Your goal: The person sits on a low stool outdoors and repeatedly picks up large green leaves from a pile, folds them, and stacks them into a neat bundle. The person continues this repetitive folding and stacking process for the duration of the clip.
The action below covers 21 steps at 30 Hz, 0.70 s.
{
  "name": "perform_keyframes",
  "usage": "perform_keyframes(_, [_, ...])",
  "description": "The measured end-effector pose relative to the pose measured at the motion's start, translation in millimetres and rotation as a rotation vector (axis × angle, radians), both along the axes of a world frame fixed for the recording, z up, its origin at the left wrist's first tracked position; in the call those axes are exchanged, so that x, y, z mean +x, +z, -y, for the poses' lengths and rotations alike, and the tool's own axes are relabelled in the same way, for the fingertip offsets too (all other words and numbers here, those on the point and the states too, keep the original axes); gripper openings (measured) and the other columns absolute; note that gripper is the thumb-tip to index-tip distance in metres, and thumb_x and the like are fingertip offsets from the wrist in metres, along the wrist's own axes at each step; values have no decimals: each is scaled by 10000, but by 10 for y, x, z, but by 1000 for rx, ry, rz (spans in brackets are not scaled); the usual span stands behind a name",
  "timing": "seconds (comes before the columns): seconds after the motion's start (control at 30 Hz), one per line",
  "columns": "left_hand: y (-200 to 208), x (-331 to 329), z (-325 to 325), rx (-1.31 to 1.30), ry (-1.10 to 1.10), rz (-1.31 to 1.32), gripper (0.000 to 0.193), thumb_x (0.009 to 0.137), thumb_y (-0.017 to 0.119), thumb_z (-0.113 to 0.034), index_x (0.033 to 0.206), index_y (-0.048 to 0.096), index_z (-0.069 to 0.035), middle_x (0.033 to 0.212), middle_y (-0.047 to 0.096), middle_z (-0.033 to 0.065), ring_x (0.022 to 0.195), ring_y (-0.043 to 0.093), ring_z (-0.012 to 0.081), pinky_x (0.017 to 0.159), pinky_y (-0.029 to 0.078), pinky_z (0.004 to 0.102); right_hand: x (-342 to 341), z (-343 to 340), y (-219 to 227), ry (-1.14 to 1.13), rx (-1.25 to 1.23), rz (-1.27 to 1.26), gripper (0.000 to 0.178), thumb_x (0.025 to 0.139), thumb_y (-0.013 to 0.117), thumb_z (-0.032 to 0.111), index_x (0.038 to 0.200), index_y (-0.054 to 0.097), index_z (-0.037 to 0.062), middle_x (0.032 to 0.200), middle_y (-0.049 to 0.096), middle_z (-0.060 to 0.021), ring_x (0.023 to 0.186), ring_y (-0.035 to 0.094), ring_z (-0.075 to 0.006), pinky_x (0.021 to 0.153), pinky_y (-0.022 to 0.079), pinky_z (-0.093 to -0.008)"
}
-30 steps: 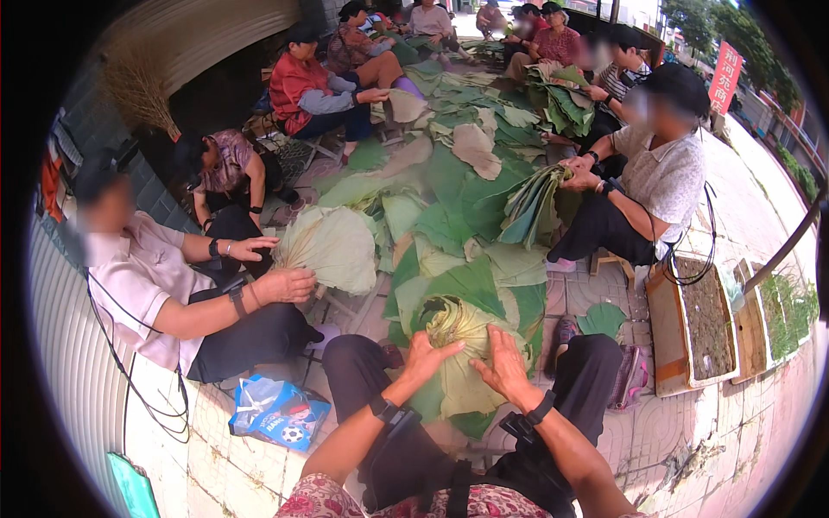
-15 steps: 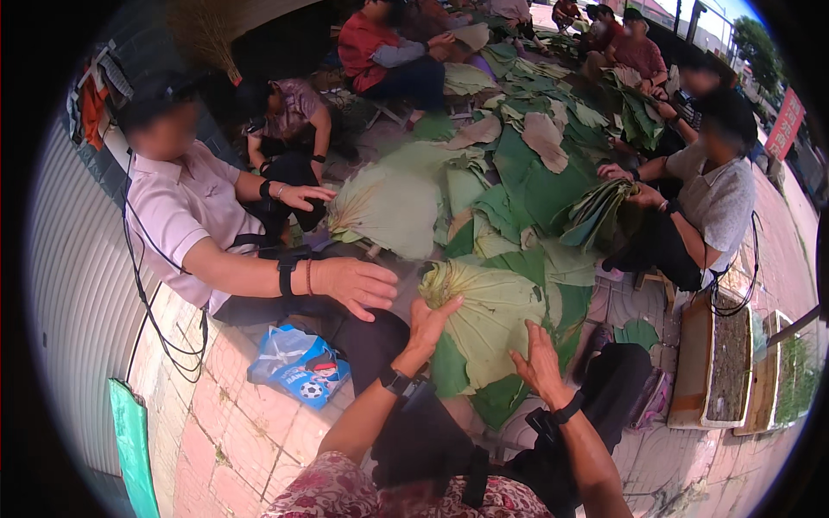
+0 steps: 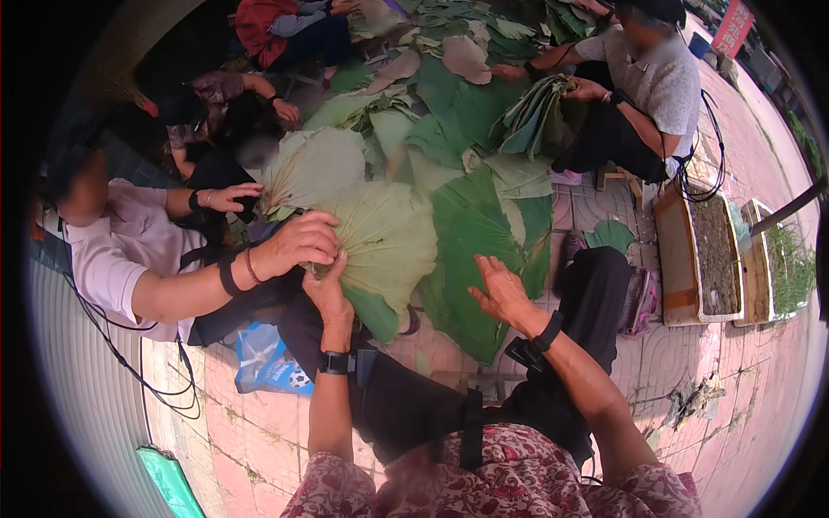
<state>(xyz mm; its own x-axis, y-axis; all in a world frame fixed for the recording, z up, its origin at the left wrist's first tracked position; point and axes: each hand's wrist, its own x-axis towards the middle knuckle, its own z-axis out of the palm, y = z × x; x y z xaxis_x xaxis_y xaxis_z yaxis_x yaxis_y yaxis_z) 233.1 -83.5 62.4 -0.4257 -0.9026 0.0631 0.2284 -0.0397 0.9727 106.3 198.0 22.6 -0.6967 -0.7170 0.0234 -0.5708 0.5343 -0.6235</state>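
left hand is pinching the pale leaf just beyond the left knee, right hand is spreading open near the dark leaf. co-worker's hand is crowding the pinched end; looks like they're passing it, probably needing a steady hold. paving is leaving room rightward.

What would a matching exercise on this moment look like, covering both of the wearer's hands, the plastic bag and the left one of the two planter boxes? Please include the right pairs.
Column one:
1. Left hand
2. Right hand
3. Plastic bag
4. Left planter box

Column two:
A. Blue and white
B. Open and empty
C. Filled with brown soil
D. At the edge of a pale green lotus leaf, next to a co-worker's hand

Right pairs: 1-D, 2-B, 3-A, 4-C.
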Motion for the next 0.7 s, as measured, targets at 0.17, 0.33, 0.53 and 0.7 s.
perform_keyframes(0.17, [143,32,97,-120,29,-133,427,773,757,103,1171,635,11,1151,654,54,1052,605,160,951,489,285,21,-5,24,18,10,5,527,824,718,128,1267,474,-19,1143,578,-236,1102,577,-432,879,510,-505])
perform_keyframes(0.33, [439,-41,110,-339,77,-143,464,816,744,78,1250,587,36,1207,639,78,1079,595,168,971,469,297,-35,-105,-10,10,19,3,469,831,707,121,1227,502,-21,1127,594,-233,1078,596,-419,874,514,-500])
perform_keyframes(0.53, [580,-10,164,-580,222,110,546,852,773,-25,1318,510,84,1303,597,141,1114,587,231,1023,442,354,-34,-150,11,65,117,42,378,823,692,108,1144,540,-22,1109,617,-232,1053,626,-399,866,524,-491])
perform_keyframes(0.7, [180,63,391,-410,133,293,515,847,763,-36,1295,527,57,1230,630,133,1081,599,202,976,466,335,-35,-175,-101,94,114,-39,357,816,666,84,1137,556,-24,1062,639,-223,1002,647,-390,830,542,-476])
